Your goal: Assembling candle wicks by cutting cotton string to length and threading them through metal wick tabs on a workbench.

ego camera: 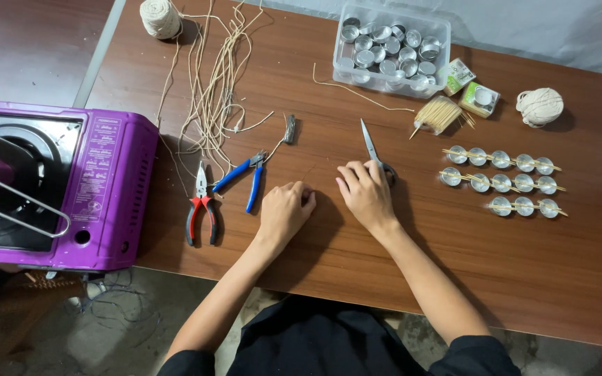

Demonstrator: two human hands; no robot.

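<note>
My left hand [285, 209] rests on the brown table [538, 264] with its fingers curled in; I cannot tell whether it pinches a bit of string. My right hand [365, 193] lies flat with its fingers over the handles of a pair of scissors [371, 146], whose blades point away from me. Blue-handled pliers [245, 175] lie just left of my left hand, and red-handled pliers [202, 205] lie further left.
A purple portable gas stove [99, 181] with a metal pot sits at the left. Loose string [210, 83] and a string ball [159, 17] lie at the back. A clear box of metal cups [391, 49], toothpicks [440, 113], another string ball [539, 106] and rows of cups on sticks [502, 182] are at the right.
</note>
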